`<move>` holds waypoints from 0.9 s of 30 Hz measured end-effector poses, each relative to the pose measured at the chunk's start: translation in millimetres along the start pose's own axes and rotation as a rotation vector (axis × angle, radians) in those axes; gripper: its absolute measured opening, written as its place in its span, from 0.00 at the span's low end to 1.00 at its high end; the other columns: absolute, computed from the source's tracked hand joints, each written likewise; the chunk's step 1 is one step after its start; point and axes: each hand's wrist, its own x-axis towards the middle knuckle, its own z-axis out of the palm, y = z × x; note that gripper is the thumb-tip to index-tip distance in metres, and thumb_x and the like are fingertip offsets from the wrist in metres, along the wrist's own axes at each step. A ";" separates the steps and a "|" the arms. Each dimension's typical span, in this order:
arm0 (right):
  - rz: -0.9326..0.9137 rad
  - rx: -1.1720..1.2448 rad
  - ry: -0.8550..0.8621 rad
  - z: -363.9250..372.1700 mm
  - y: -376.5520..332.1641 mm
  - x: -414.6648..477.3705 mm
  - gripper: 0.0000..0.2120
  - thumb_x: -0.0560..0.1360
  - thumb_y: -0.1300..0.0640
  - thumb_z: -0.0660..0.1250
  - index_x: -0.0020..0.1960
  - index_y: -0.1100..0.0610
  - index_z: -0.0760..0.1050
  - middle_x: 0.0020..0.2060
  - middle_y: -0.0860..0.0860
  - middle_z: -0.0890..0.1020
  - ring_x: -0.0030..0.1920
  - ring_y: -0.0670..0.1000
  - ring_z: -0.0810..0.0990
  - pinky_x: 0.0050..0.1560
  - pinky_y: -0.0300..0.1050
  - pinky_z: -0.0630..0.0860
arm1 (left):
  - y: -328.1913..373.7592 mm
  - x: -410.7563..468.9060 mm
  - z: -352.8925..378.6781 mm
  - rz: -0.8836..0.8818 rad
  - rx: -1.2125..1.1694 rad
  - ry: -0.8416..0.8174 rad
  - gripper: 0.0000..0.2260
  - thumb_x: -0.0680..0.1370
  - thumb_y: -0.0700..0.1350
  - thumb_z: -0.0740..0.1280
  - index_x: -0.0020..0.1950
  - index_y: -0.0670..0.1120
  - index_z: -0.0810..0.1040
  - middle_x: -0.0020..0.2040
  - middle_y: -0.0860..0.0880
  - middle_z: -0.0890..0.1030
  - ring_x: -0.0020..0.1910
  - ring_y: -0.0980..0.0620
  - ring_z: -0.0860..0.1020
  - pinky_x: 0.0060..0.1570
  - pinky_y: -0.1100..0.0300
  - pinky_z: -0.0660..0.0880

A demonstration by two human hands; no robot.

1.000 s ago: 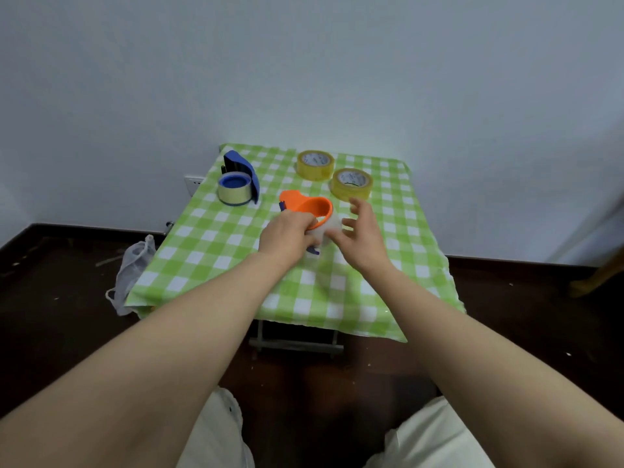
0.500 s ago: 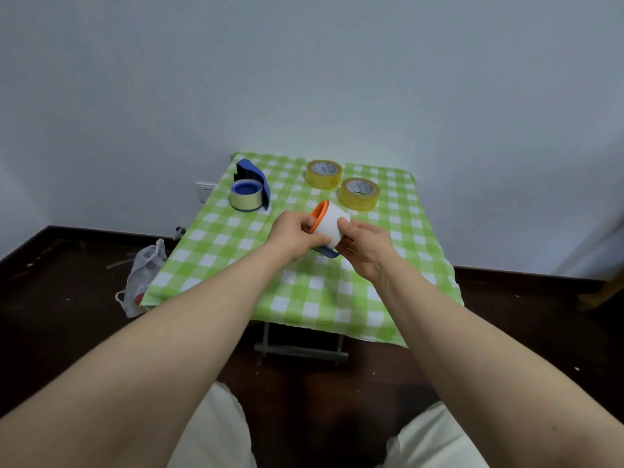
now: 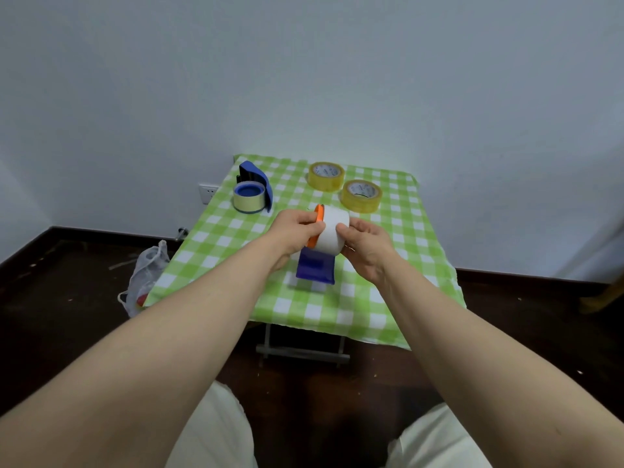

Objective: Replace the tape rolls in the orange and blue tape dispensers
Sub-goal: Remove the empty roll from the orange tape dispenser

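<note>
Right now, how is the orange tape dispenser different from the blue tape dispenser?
The orange tape dispenser is lifted above the table, gripped by the left hand and right hand; the blue tape dispenser rests untouched on the checked tablecloth at the far left. The orange one carries a white roll, the blue one a pale yellowish roll. Both are loaded with a roll.

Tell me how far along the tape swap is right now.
Nothing looks finished yet. In hand: the left hand holds the orange dispenser above the table while the right hand grips the white roll on it. Left: both yellow rolls sit unused at the back, and the blue dispenser sits untouched with its roll in.
</note>
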 end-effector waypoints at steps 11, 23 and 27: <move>-0.012 -0.099 -0.051 -2.8 -6.5 4.4 0.16 0.77 0.70 0.60 0.64 0.69 0.70 0.50 0.60 0.80 0.46 0.54 0.79 0.53 0.48 0.76 | -0.1 5.3 -7.5 -0.028 -0.020 0.060 0.15 0.78 0.39 0.65 0.65 0.39 0.75 0.52 0.45 0.77 0.47 0.50 0.74 0.42 0.60 0.71; -0.120 -0.748 0.194 -51.3 -0.4 18.4 0.15 0.74 0.67 0.65 0.60 0.62 0.77 0.56 0.55 0.81 0.58 0.54 0.79 0.63 0.50 0.71 | -3.6 23.3 -19.6 -0.116 -0.311 0.266 0.08 0.78 0.40 0.64 0.57 0.42 0.74 0.48 0.47 0.75 0.41 0.53 0.76 0.35 0.62 0.73; -0.146 -1.162 0.185 -61.2 19.3 24.4 0.10 0.75 0.66 0.62 0.53 0.67 0.78 0.56 0.63 0.80 0.59 0.64 0.77 0.56 0.59 0.73 | -6.8 23.6 -20.9 -0.118 -0.329 0.239 0.13 0.70 0.39 0.74 0.53 0.40 0.77 0.42 0.49 0.78 0.39 0.53 0.77 0.37 0.61 0.76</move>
